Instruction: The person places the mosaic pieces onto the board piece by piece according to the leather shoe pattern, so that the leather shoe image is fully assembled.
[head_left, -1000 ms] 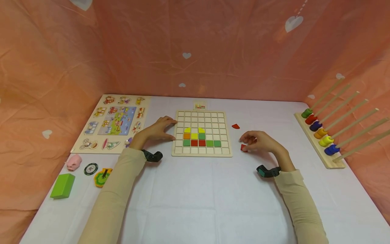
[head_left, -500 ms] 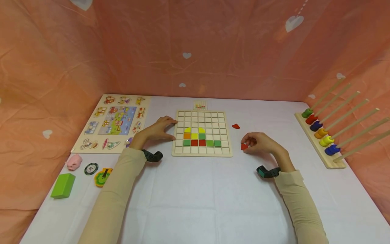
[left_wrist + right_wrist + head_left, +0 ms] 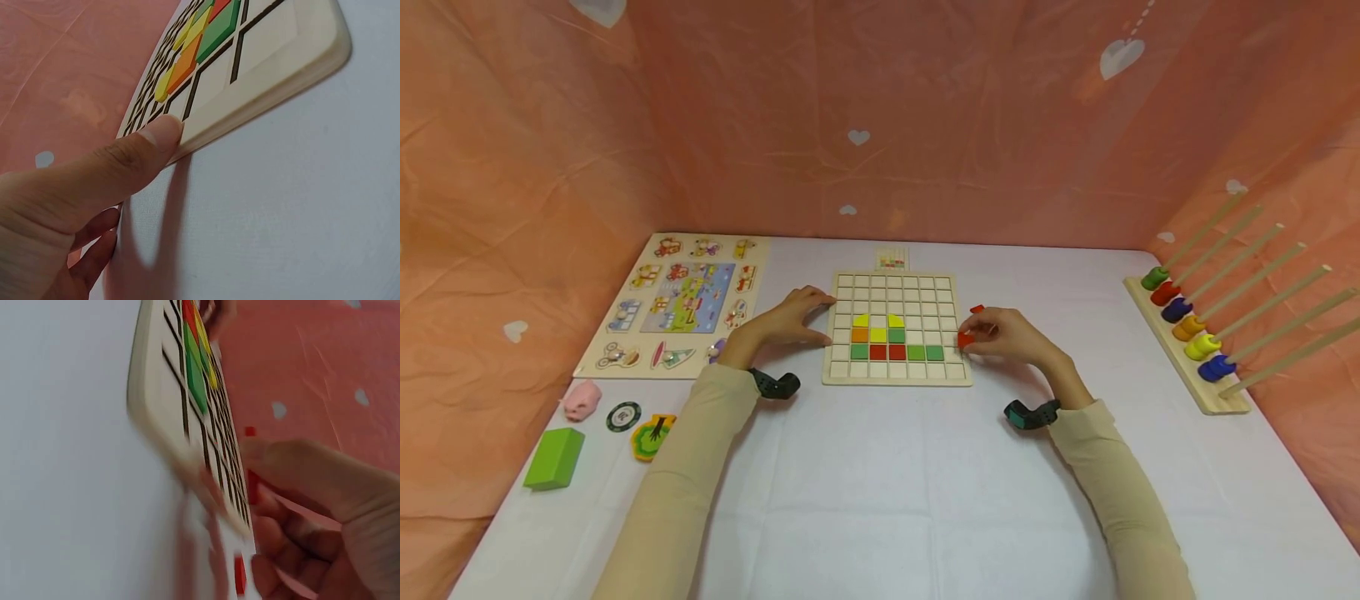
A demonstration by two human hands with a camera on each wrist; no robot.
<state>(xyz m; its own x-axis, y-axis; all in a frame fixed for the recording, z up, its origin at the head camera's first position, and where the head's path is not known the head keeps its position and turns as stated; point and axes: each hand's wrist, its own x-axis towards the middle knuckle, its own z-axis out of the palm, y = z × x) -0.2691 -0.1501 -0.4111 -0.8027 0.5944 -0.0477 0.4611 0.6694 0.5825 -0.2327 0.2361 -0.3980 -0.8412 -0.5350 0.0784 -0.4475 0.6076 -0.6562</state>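
You are holding a small red tile (image 3: pixel 966 339) in your right hand (image 3: pixel 1009 335), pinched in a closed grip between thumb and fingers, right at the right edge of the grid board (image 3: pixel 897 377). From the head view the tile is sitting just over the board's right border, level with the row of green and red tiles (image 3: pixel 897 352). The right wrist view is showing something the head view is not: the tile (image 3: pixel 252 481) is pressed between your thumb and fingers (image 3: pixel 312 472) just above the board's rim (image 3: pixel 140 375), though this view is blurred.

Your left hand (image 3: pixel 790 321) is resting at the left edge of the board with relaxed, nearly straight fingers and is gripping nothing. Only the left wrist view is showing that the thumb (image 3: pixel 134 156) is touching the board's side edge (image 3: pixel 275 87).

A second red piece (image 3: pixel 977 309) is lying on the surface just right of the board, beside your right hand.
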